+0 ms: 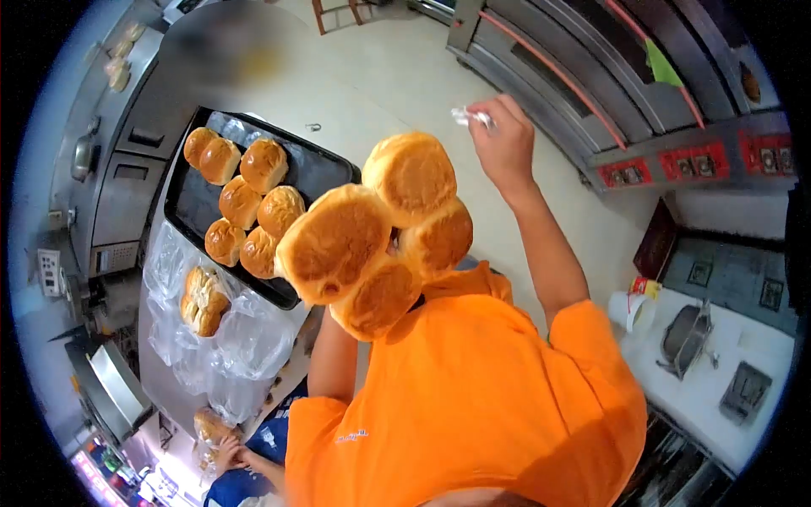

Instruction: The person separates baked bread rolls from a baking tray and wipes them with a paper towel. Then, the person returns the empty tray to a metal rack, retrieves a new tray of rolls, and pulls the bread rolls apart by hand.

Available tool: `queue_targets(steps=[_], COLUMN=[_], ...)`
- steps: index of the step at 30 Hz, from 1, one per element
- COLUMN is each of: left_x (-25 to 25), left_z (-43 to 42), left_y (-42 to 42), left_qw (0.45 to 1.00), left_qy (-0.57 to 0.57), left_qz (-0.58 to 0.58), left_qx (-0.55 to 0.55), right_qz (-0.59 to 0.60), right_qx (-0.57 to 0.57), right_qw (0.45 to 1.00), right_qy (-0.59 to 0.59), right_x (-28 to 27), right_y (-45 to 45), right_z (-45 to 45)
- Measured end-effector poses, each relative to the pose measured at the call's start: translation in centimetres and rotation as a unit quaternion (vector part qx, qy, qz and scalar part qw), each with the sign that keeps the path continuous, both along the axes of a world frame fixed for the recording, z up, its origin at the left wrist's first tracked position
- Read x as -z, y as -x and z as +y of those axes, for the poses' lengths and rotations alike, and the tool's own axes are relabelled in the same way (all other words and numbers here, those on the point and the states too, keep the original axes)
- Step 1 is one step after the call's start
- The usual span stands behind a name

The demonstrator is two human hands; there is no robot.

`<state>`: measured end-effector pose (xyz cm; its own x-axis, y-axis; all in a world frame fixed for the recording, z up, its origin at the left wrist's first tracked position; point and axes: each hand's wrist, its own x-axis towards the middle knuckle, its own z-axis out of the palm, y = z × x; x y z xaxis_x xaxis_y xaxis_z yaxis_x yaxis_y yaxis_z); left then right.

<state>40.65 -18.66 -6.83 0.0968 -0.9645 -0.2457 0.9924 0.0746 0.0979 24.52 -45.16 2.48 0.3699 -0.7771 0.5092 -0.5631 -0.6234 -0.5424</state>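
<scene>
A joined cluster of several golden buns is raised close to the camera, in front of the orange shirt. My left forearm runs up behind the cluster; the hand itself is hidden by the buns. Off to the right, my right hand is raised over the floor, its fingers closed on a small crumpled white piece. Left of the cluster lies a black tray holding several glossy brown buns.
Clear plastic bags and a topped bread lie below the tray. At lower left, a co-worker's hands touch bagged bread. Ovens stand upper right. A white counter holds a metal rack.
</scene>
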Motion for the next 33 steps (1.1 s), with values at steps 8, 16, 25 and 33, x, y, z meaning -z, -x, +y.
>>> queue_targets(steps=[8, 16, 25, 33], left_x=[0.3, 0.4, 1.0, 4.7], left_z=[1.2, 0.5, 3.2, 4.4], left_y=[0.0, 0.3, -1.9, -2.4], left_qw=[1.000, 1.000, 0.996, 0.981], left_qy=[-0.014, -0.010, 0.005, -0.036], left_qz=[0.009, 0.006, 0.050, 0.183], left_qx=[-0.023, -0.023, -0.070, -0.054], right_qz=[0.124, -0.008, -0.129, 0.006], right_qx=[-0.079, -0.210, -0.092, -0.213], right_qw=[0.989, 0.977, 0.955, 0.973], right_qy=[0.004, -0.034, -0.250, -0.088], right_x=[3.6, 0.4, -3.4, -6.4], right_y=[3.2, 1.1, 4.8, 1.4], right_z=[1.1, 3.8, 1.0, 3.5])
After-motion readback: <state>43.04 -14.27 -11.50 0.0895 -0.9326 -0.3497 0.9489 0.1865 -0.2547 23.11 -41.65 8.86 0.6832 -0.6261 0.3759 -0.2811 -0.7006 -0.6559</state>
